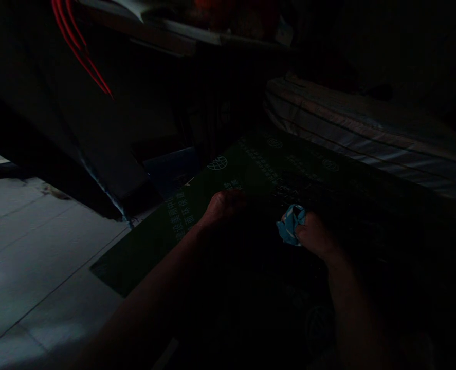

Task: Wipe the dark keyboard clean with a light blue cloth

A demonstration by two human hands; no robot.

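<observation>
The scene is very dark. My right hand is closed around a crumpled light-blue cloth, held just above a dark green printed sheet lying on the floor. My left hand rests on the same sheet a little to the left, fingers curled downward; the dark hides whether anything is under them. White lettering and globe logos show on the sheet.
Pale floor tiles lie to the left. A dark slanted board leans behind the sheet. Red cables hang at the upper left. A stack of striped flat material sits at the right, and a shelf edge runs above.
</observation>
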